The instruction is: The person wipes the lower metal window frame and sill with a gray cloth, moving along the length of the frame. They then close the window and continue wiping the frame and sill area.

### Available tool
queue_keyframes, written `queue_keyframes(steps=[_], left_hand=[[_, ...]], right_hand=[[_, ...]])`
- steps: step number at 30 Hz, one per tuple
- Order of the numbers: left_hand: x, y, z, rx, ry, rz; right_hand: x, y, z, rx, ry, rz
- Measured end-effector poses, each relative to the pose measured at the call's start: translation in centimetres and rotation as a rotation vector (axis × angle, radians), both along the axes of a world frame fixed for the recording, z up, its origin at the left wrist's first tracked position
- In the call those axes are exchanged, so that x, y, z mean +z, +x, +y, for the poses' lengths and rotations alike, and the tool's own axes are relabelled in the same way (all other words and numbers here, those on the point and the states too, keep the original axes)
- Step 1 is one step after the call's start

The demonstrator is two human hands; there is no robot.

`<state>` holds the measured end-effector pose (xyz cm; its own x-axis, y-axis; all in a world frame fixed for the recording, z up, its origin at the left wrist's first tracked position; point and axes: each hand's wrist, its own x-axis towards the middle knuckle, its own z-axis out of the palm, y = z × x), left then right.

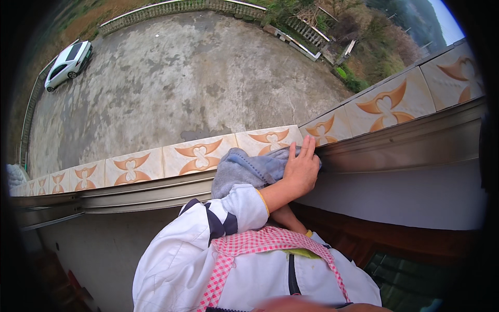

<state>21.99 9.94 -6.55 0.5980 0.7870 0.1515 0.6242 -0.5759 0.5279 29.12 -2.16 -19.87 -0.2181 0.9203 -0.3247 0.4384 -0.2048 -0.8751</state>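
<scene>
My left hand point(302, 167) lies palm down, with its fingers stretched out, on a crumpled grey-blue cloth point(249, 167) at the inner corner of the window ledge. The cloth drapes over the metal window track point(148, 192) and partly covers the patterned tiles point(200, 156) of the sill. Below my left forearm, part of my right hand point(287, 217) or wrist shows; its fingers are hidden behind that forearm, so what it holds cannot be seen.
A metal frame point(409, 146) runs along the right side beside more tiles point(386, 105). Beyond the ledge, far below, lies a concrete yard point(187, 78) with a white car point(69, 64) and a balustrade point(171, 8). Inside, a wall point(113, 241) is at lower left.
</scene>
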Motion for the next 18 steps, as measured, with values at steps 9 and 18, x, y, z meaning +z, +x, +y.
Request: queue_keyframes(steps=[9, 18], left_hand=[[-0.5, 1.1, -0.5, 0.038, 0.085, 0.031], [-0.5, 1.6, -0.9, 0.085, 0.05, 0.017]], right_hand=[[0.3, -0.6, -0.1, -0.04, -0.112, 0.141], [1.8, -0.9, -0.1, 0.01, -0.025, 0.101]])
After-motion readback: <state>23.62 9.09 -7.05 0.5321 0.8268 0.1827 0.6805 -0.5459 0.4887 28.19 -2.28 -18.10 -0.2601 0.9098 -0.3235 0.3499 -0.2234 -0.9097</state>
